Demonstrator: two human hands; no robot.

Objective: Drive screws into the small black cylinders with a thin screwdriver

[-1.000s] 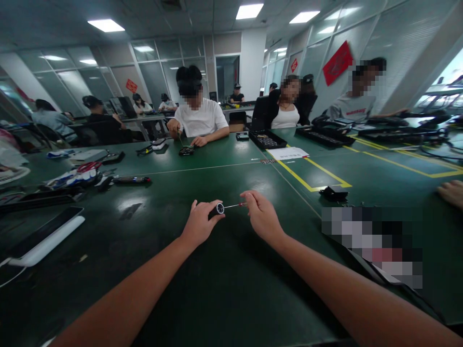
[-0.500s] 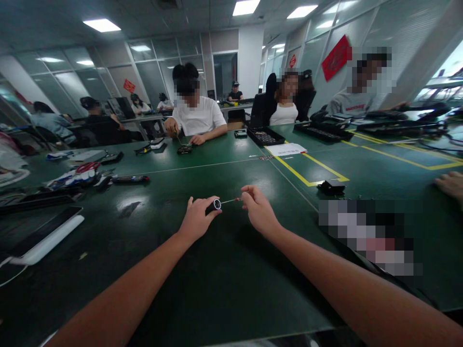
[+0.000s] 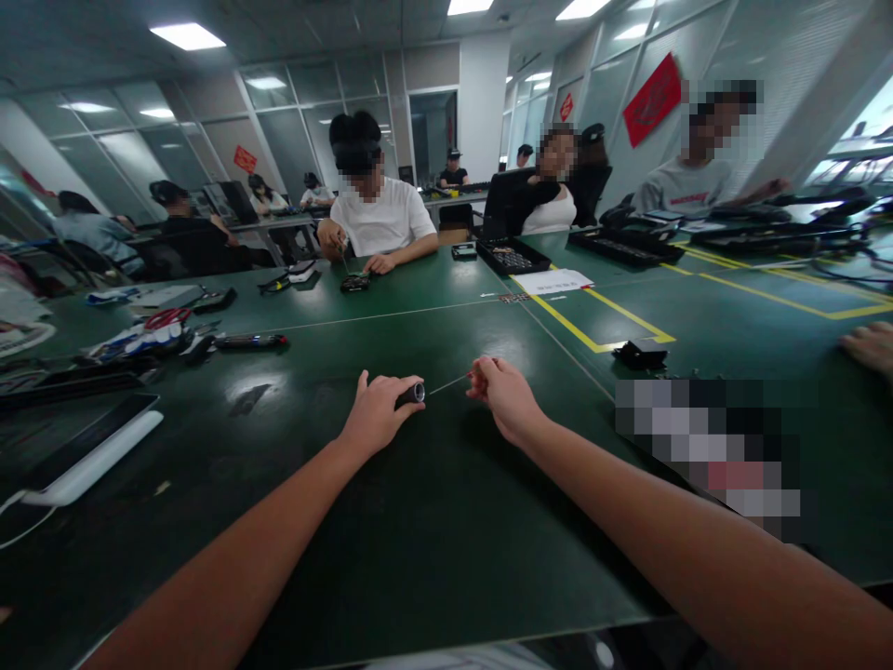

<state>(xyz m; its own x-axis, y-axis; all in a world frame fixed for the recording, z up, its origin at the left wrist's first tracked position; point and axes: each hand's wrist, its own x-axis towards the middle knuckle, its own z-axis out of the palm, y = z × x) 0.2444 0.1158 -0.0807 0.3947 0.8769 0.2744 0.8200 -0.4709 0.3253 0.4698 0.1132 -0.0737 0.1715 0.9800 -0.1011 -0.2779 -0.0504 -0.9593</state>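
My left hand (image 3: 377,409) is closed around a short black cylinder (image 3: 406,395) with a silver-rimmed round end, which faces right. Much of the cylinder's body is hidden by the fingers. My right hand (image 3: 503,395) pinches a thin screwdriver (image 3: 450,383) by its red end, mostly covered by the fingers. The slim metal shaft slants down to the left, its tip just off the silver rim. Both hands are above the green table (image 3: 433,521).
To the left are a red-and-black pen-like tool (image 3: 251,341), a pile of gloves and tools (image 3: 150,340) and a white device (image 3: 104,461). On the right sits a small black part (image 3: 640,355). A co-worker (image 3: 380,214) works opposite; another person's hand (image 3: 869,349) rests at right.
The black cylinder's rimmed end has turned away from me, further to the right. The screwdriver's tip has drawn slightly off the rim, and its shaft slants more steeply.
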